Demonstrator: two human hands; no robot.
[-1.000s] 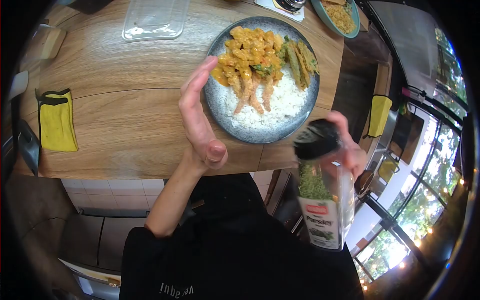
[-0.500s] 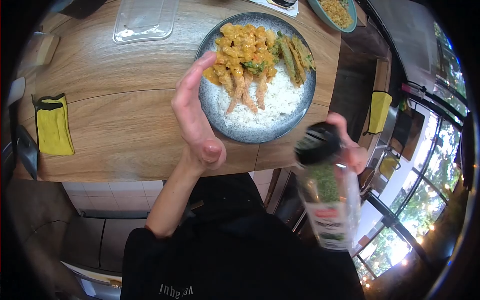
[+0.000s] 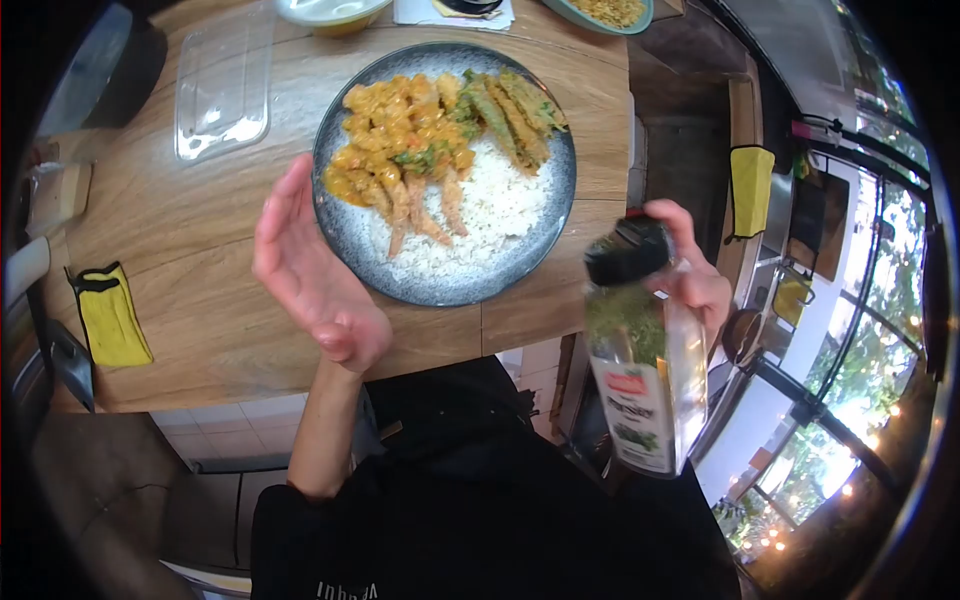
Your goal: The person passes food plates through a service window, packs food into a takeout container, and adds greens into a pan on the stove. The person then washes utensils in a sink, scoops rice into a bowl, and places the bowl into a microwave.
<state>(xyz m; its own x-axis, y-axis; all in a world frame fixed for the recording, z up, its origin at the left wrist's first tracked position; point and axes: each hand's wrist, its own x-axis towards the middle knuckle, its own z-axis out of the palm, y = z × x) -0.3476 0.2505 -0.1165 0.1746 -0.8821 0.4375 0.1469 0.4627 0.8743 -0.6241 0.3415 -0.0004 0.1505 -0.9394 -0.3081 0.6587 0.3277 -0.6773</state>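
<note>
Right hand (image 3: 697,280) is curled around the upper part of a clear parsley bottle (image 3: 632,370), its fingers wrapped behind, just below the black cap (image 3: 628,248). The bottle leans slightly, cap end up, in front of the person's dark clothing (image 3: 470,500), to the right of the plate (image 3: 460,287) and nearer the body; green flakes (image 3: 625,325) show through its side above a white label with a red patch. Left hand (image 3: 320,275) is spread with fingers extended and thumb apart, holding nothing, its palm turned toward the plate's left side; from this angle I can't tell whether it touches the rim. On the plate, white rice (image 3: 490,220) fills the near right part, saucy orange-yellow pieces (image 3: 385,135) cover the upper left, and green-flecked fried pieces (image 3: 515,120) lie at the upper right. Around it on the wooden table (image 3: 210,240) are a clear plastic container (image 3: 224,85) at the upper left, a yellow cloth (image 3: 112,320) with black trim farther left, and a teal bowl (image 3: 600,22) of golden crumbs beyond the plate.
</note>
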